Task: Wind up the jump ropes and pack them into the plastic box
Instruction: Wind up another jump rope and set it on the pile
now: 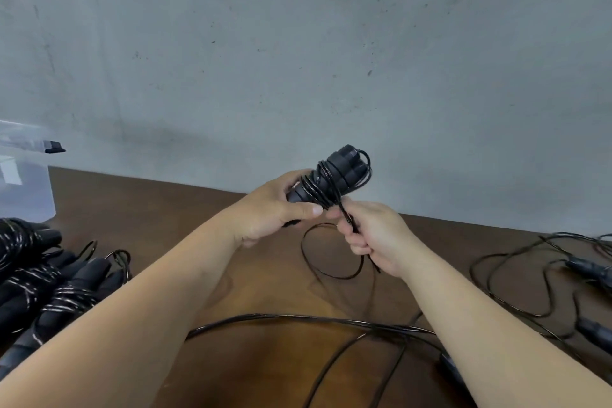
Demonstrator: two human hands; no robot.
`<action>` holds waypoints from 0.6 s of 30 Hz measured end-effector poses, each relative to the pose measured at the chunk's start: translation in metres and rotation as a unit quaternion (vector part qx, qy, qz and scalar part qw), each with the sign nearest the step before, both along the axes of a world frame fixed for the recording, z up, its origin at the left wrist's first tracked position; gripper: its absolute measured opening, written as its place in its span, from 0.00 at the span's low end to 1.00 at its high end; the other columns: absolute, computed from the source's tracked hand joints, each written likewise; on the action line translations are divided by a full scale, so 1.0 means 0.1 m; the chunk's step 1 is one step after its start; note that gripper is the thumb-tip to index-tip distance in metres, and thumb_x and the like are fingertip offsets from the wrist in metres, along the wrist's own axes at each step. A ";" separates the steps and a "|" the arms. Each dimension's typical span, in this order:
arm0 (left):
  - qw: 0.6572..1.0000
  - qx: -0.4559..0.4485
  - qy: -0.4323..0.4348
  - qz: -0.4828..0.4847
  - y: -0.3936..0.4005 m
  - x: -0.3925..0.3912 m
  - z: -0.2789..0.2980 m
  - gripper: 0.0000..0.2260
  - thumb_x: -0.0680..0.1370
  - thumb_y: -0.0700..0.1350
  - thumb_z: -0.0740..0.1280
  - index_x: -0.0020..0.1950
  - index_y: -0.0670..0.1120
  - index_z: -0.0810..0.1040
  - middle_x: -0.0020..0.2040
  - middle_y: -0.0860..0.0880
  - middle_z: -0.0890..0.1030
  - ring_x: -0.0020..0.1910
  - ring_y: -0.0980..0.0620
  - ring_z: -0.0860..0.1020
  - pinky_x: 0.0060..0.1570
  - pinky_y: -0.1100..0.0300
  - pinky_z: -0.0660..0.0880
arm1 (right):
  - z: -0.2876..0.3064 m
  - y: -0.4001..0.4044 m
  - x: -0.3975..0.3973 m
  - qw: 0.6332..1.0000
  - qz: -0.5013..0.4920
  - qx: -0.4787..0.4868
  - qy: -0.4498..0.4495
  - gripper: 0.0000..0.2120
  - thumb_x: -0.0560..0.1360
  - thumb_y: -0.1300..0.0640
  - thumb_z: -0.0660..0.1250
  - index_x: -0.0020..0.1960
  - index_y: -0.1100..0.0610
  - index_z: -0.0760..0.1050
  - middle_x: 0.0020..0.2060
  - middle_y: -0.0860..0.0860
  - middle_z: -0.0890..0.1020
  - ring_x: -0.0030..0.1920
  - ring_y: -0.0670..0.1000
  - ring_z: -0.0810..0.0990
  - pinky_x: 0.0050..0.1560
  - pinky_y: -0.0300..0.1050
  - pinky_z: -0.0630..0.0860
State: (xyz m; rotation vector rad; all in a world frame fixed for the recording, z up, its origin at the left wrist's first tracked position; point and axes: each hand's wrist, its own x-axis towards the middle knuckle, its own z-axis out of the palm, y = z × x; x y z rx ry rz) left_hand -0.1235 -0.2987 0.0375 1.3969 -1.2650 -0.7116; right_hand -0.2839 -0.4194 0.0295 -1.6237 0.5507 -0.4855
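Here, seen from the head camera looking down over two bare forearms, a person winds a black jump rope just above a dark brown wooden table [265, 275] that meets a grey concrete wall. Near the centre of the frame, the left hand [275, 209] curls its fingers and thumb around a pair of black jump rope handles [331, 175] held together, tilted up toward the right, with several turns of thin black cord [318, 187] already wrapped around them. Just right of it, the right hand [367, 235] is closed around the cord's free length, pinching it close to the bundle; the cord trails down into a loose loop [331, 255] on the table below. At the far left edge, partly cut off, stands the clear plastic box [26, 185], well apart from the hands. In the lower left lies a pile of wound jump ropes [49, 285], not in the box. Along the right edge and across the bottom, more unwound ropes [530, 275] sprawl in overlapping curves. The risk from here, as a judgement: the springy cord could slip off the handle ends if the right hand slackens its tension, undoing the coils, and the trailing length may snag the other loose ropes lying near it, dragging them along.
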 end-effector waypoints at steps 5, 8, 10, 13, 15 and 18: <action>0.956 0.017 -0.242 0.165 -0.11 -0.02 0.06 0.34 0.75 0.47 0.71 0.77 0.59 0.58 0.58 0.50 0.78 0.55 0.51 0.77 0.59 0.59 0.70 | -0.02 0.10 -0.06 0.982 0.033 -0.129 0.135 0.13 0.82 0.53 0.58 0.57 0.58 0.77 0.29 0.49 0.74 0.24 0.47 0.64 0.26 0.39 0.62; 0.861 0.065 -0.451 0.226 -0.14 -0.06 0.05 0.33 0.79 0.48 0.66 0.79 0.54 0.51 0.63 0.46 0.73 0.60 0.45 0.72 0.60 0.53 0.70 | 0.03 0.19 -0.09 0.920 0.068 -0.303 0.240 0.17 0.83 0.49 0.56 0.45 0.60 0.75 0.32 0.49 0.77 0.29 0.48 0.71 0.32 0.41 0.68; 0.800 0.109 -0.546 0.222 -0.18 -0.10 -0.01 0.31 0.80 0.48 0.64 0.79 0.49 0.52 0.65 0.46 0.72 0.61 0.45 0.71 0.59 0.51 0.71 | 0.11 0.23 -0.10 0.854 0.081 -0.440 0.266 0.17 0.83 0.52 0.56 0.38 0.58 0.71 0.33 0.51 0.76 0.32 0.49 0.73 0.34 0.43 0.69; 0.738 0.132 -0.632 0.194 -0.22 -0.21 -0.07 0.20 0.79 0.45 0.62 0.70 0.47 0.62 0.60 0.47 0.73 0.56 0.46 0.72 0.51 0.53 0.72 | 0.33 0.22 -0.08 0.737 0.094 -0.603 0.290 0.11 0.80 0.55 0.61 0.41 0.58 0.75 0.33 0.52 0.75 0.34 0.52 0.74 0.31 0.44 0.68; 0.753 0.132 -0.628 0.146 -0.22 -0.26 -0.08 0.17 0.78 0.44 0.63 0.66 0.49 0.66 0.60 0.48 0.75 0.56 0.46 0.72 0.49 0.55 0.70 | 0.54 0.21 -0.08 0.689 0.101 -0.658 0.288 0.06 0.75 0.54 0.67 0.43 0.55 0.79 0.31 0.50 0.76 0.33 0.51 0.73 0.30 0.44 0.66; 0.827 0.146 -0.539 0.063 -0.15 -0.30 -0.02 0.20 0.75 0.46 0.69 0.65 0.53 0.70 0.60 0.52 0.76 0.58 0.48 0.74 0.53 0.54 0.71 | 0.82 0.11 -0.10 0.749 0.117 -0.592 0.274 0.07 0.67 0.48 0.77 0.42 0.50 0.83 0.33 0.46 0.81 0.35 0.47 0.76 0.34 0.41 0.70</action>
